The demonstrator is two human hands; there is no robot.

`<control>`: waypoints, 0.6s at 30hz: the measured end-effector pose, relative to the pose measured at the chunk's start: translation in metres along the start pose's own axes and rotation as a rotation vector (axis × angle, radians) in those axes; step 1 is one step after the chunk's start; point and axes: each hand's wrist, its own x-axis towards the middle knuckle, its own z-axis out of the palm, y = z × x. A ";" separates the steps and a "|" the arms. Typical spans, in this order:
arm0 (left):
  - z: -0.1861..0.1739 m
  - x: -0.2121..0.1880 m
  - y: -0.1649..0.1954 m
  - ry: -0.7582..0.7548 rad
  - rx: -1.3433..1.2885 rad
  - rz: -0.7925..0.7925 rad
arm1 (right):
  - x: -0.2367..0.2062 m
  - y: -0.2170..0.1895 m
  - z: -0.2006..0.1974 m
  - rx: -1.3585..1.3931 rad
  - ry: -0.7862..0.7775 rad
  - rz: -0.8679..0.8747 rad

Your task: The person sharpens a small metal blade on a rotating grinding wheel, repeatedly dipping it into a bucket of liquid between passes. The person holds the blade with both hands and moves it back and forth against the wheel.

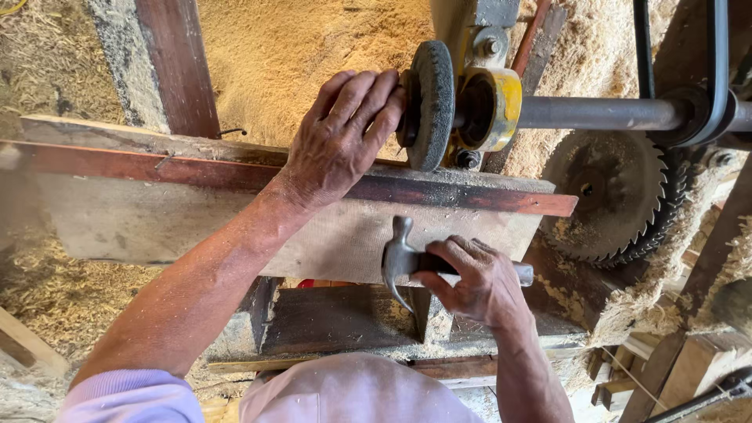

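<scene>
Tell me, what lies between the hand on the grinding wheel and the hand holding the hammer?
In the head view, a dusty red-edged wooden board crosses between the left hand on the grinding wheel and the right hand gripping the hammer.

Pretty sure I'm looking at a sawmill-type wood workshop: sawdust (298, 47) heaped across the top, a toothed saw blade (611, 196) at right, rough wooden beams (176, 63) everywhere.

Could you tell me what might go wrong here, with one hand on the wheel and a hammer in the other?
The left hand grips the grinding wheel, so a misjudged blow from the claw hammer in the right hand could hit fingers. The exposed circular saw blade sits close to the right forearm.
</scene>
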 end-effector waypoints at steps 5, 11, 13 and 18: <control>0.006 0.005 -0.008 0.022 0.134 0.090 | -0.008 -0.014 -0.005 -0.008 -0.020 0.028; 0.000 0.023 -0.035 -0.167 -0.250 0.074 | -0.005 -0.021 -0.009 0.043 0.033 0.060; -0.003 0.031 -0.040 -0.339 -0.382 -0.023 | -0.003 -0.021 -0.011 0.046 0.049 0.051; -0.011 0.041 -0.046 -0.689 -0.832 -0.445 | 0.001 -0.020 -0.015 0.020 0.074 0.045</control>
